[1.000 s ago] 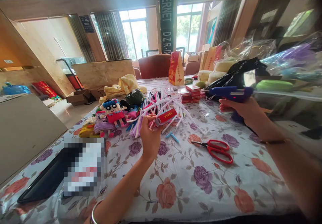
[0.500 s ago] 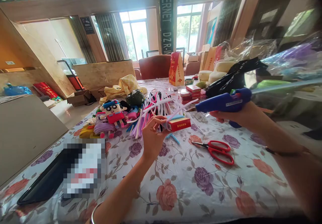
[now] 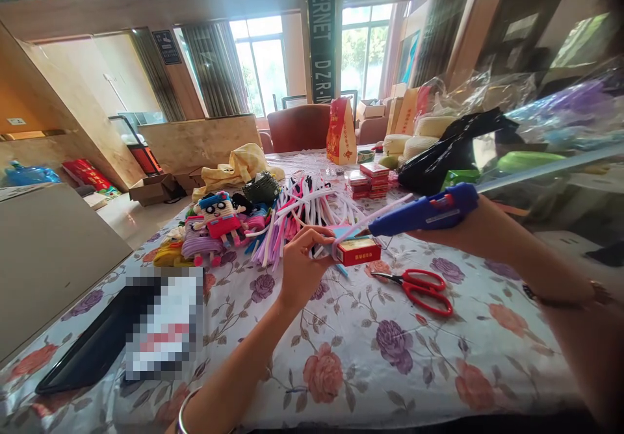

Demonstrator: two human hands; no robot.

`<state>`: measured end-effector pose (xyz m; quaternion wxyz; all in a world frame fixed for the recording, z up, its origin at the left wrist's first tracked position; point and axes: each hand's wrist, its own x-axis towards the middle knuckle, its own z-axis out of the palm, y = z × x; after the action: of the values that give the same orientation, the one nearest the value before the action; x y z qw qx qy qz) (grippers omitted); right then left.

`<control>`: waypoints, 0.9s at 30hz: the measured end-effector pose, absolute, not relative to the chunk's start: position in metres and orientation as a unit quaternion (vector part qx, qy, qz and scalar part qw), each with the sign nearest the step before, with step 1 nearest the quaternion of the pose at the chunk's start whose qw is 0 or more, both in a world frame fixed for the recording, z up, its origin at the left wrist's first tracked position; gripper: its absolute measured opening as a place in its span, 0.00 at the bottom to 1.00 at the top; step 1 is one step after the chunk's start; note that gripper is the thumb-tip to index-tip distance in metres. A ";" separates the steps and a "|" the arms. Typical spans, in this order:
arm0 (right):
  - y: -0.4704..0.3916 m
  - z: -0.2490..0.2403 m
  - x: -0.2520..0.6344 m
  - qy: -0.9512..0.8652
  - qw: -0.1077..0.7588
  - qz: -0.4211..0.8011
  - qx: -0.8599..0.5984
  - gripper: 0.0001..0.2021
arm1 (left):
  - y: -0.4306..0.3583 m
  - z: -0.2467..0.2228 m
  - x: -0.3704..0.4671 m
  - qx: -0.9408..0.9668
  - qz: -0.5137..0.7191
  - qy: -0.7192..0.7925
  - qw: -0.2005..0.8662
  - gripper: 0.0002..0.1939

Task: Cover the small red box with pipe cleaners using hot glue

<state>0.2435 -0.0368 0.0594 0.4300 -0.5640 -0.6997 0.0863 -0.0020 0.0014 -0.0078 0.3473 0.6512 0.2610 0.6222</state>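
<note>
My left hand (image 3: 308, 260) is closed on a small red box (image 3: 359, 253) that has light blue material on its top. A pale lilac pipe cleaner (image 3: 377, 213) bends around the box's near end and sticks up to the right. In my right hand (image 3: 461, 229) is a blue glue gun (image 3: 424, 213), its nozzle at the top of the box; whether the tip touches cannot be made out. Red-handled scissors (image 3: 424, 290) lie on the flowered tablecloth (image 3: 361, 382) below the gun. Behind the box spreads a pile of coloured pipe cleaners (image 3: 302, 216).
Pipe-cleaner dolls (image 3: 219, 216) sit left of the pile. Stacked red boxes (image 3: 374, 179) and a red-and-yellow paper bag (image 3: 341, 132) stand behind. A black plastic bag (image 3: 453, 151) is at the right. A dark tray-like object (image 3: 92, 336) lies front left, partly pixelated.
The glue gun has moved slightly left and down, its nozzle now at the top of the box. My left hand has shifted the box slightly right and down.
</note>
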 end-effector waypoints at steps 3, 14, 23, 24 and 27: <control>-0.035 0.058 0.247 -0.715 0.417 0.072 -0.556 0.16 | 0.003 -0.011 -0.003 0.675 0.596 0.267 0.343 0.11; -0.032 0.059 0.246 -0.758 0.389 0.060 -0.521 0.12 | 0.003 -0.015 -0.002 0.715 0.545 0.255 0.356 0.13; -0.033 0.056 0.245 -0.752 0.373 0.054 -0.541 0.12 | 0.004 -0.015 -0.001 0.718 0.543 0.259 0.351 0.13; -0.033 0.056 0.245 -0.751 0.367 0.057 -0.545 0.12 | 0.004 -0.014 -0.001 0.720 0.542 0.260 0.349 0.12; -0.033 0.055 0.243 -0.754 0.359 0.059 -0.547 0.12 | 0.003 -0.014 -0.002 0.720 0.539 0.260 0.350 0.12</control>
<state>0.2432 -0.0327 0.0552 0.3585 -0.5470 -0.7542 0.0586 -0.0016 0.0034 -0.0141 0.3500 0.7202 0.2605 0.5394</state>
